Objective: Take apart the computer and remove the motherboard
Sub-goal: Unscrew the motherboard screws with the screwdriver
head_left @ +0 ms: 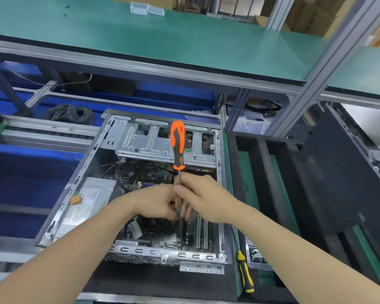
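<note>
Standing above the computer case (140,251), the screwdriver (178,145) is gripped by its shaft in the right hand (206,198); the grasp of the left hand (157,202) cannot be told. The motherboard (195,235) is seated inside.

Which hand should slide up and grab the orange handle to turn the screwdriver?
Probably the right hand. It already pinches the orange-and-black screwdriver just below its handle, while the left hand curls lower down, near the tip over the green motherboard.
</note>
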